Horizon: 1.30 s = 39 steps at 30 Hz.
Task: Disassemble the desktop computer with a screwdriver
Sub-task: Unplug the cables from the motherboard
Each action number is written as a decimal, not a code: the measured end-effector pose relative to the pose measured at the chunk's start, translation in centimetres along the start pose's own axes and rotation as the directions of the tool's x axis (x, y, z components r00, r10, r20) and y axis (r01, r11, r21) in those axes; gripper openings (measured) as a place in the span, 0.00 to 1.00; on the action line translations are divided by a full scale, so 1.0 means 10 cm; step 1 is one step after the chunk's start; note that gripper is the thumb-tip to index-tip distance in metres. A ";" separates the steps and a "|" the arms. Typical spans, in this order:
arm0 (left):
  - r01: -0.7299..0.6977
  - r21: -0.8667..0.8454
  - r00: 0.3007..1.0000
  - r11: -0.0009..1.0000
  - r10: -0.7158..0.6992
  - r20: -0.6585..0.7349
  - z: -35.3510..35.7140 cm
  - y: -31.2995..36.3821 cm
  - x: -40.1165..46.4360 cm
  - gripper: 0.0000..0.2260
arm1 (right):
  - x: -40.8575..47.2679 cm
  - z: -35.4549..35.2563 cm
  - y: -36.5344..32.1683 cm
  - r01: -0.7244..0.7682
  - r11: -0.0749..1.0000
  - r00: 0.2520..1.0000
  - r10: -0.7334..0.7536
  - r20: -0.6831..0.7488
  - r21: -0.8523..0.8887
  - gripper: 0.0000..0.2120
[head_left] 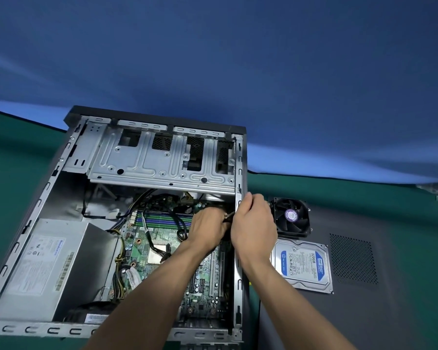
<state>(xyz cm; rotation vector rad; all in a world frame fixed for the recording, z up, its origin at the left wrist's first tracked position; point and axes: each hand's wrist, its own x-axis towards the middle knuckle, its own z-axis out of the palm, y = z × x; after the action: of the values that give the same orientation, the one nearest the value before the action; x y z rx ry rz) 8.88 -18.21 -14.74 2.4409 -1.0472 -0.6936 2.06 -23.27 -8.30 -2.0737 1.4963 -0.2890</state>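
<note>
The open desktop case (68, 157) lies on its side, showing the green motherboard (159, 238), a silver power supply (53, 269) at the lower left and an empty metal drive cage (162, 157) at the far end. Both hands work at the case's right wall. My left hand (208, 228) reaches inside over the board with fingers curled round a small cable connector (227, 217). My right hand (253, 223) sits on the case's right rail, fingers curled, pinching the same connector. No screwdriver is in view.
A black fan (292, 217) and a 320GB hard drive (302, 265) lie on the dark side panel (390, 299) right of the case. Black and yellow cables (119, 271) run from the power supply across the board. Green mat and a blue backdrop surround.
</note>
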 end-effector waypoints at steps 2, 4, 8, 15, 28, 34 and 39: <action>0.028 -0.025 1.000 0.999 -0.028 0.008 -0.01 0.00 0.02 0.20 | 0.00 0.00 0.00 -0.002 1.000 1.000 0.002 0.007 -0.002 0.17; 0.057 -0.029 0.998 0.998 -0.056 0.031 -0.03 0.00 0.06 0.19 | 0.00 -0.01 0.00 -0.005 1.000 1.000 0.005 0.013 -0.010 0.17; -0.030 0.081 0.995 0.996 0.022 0.100 -0.05 -0.01 0.08 0.09 | 0.00 -0.02 -0.01 -0.012 1.000 0.999 0.013 0.034 -0.020 0.18; 0.067 0.032 0.990 0.997 -0.070 0.122 -0.10 0.04 0.12 0.17 | 0.01 -0.03 -0.01 -0.020 0.999 0.998 0.021 0.065 -0.025 0.18; 0.000 -0.155 1.000 0.988 -0.003 -0.024 -0.17 0.08 0.03 0.21 | 0.00 -0.04 0.00 -0.004 1.000 0.998 0.006 0.063 -0.022 0.18; -0.009 -0.057 0.999 0.998 0.006 -0.041 -0.25 0.05 -0.25 0.18 | -0.01 -0.05 -0.02 0.019 1.000 0.998 -0.017 0.060 -0.023 0.18; 0.056 -0.038 0.989 0.998 -0.061 -0.135 -0.40 0.22 -0.38 0.13 | -0.04 -0.07 -0.02 0.051 0.999 0.999 -0.050 0.019 -0.014 0.15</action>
<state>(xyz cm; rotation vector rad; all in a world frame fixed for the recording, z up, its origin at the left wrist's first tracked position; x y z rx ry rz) 7.67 -16.12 -9.27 2.4600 -0.9075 -0.5498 1.72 -23.12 -7.53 -2.1218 1.4407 -0.2784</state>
